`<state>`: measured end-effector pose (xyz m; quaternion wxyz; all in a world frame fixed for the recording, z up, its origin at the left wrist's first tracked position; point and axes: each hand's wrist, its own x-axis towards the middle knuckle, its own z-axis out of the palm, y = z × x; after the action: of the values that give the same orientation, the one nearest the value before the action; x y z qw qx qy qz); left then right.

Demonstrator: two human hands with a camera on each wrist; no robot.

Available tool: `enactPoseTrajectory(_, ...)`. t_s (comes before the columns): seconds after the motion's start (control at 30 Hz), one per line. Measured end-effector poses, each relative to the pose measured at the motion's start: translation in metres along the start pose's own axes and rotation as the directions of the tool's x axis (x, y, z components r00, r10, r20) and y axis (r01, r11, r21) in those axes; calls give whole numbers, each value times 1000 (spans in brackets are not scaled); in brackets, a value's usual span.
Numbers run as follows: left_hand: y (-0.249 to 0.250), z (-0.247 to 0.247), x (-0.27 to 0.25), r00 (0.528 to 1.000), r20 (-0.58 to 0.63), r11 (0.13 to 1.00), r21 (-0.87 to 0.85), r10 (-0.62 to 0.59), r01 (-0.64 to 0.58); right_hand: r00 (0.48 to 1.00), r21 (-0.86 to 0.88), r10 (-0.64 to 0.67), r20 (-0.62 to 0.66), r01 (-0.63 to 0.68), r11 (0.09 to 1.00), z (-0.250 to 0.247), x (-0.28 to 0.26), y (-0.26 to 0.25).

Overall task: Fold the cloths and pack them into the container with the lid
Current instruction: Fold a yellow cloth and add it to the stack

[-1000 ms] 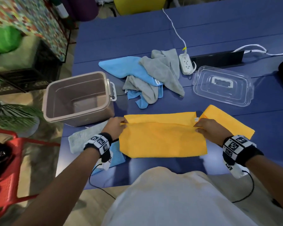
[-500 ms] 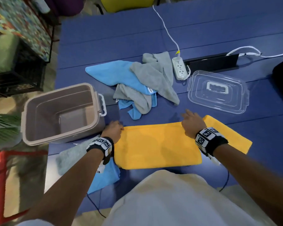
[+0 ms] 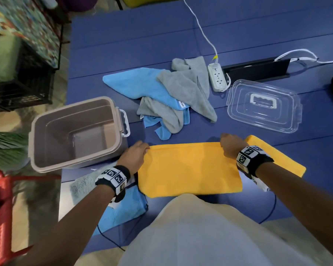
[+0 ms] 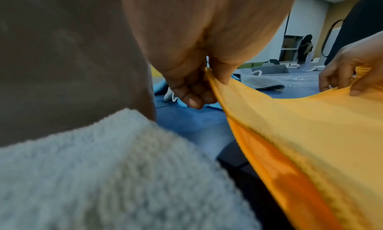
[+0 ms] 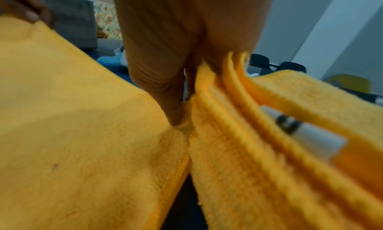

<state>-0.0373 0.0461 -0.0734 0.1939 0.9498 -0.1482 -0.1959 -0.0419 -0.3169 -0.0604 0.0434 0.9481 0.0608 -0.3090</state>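
A yellow cloth (image 3: 188, 167) lies folded in half on the blue table (image 3: 161, 41) in front of me. My left hand (image 3: 136, 153) pinches its far left corner (image 4: 209, 74). My right hand (image 3: 230, 144) pinches the far right corner, where several yellow edges (image 5: 209, 79) bunch between the fingers. A second yellow cloth (image 3: 277, 156) lies under my right wrist. The taupe container (image 3: 75, 131) stands open at the left. Its clear lid (image 3: 263, 106) lies flat at the right.
A heap of blue and grey cloths (image 3: 171, 93) lies beyond the yellow one. A pale grey cloth (image 3: 83, 187) and a blue cloth (image 3: 123, 210) lie under my left wrist. A white power strip (image 3: 217, 77) with its cable and a black bar (image 3: 258, 69) sit farther back.
Both hands carried the near edge of the yellow cloth away from me and laid it on the far edge, halving the cloth. They still pinch the far corners.
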Motion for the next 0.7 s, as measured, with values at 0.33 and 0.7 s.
enactPoseTrajectory(0.33, 22, -70, -42, 915, -240, 945, 30, 324, -327, 873, 567, 143, -467, 171, 806, -51, -41, 82)
enactPoseTrajectory(0.7, 44, -134, -71, 858, -458, 964, -7, 232, -265, 728, 654, 180, -662, 443, 614, -118, -91, 96)
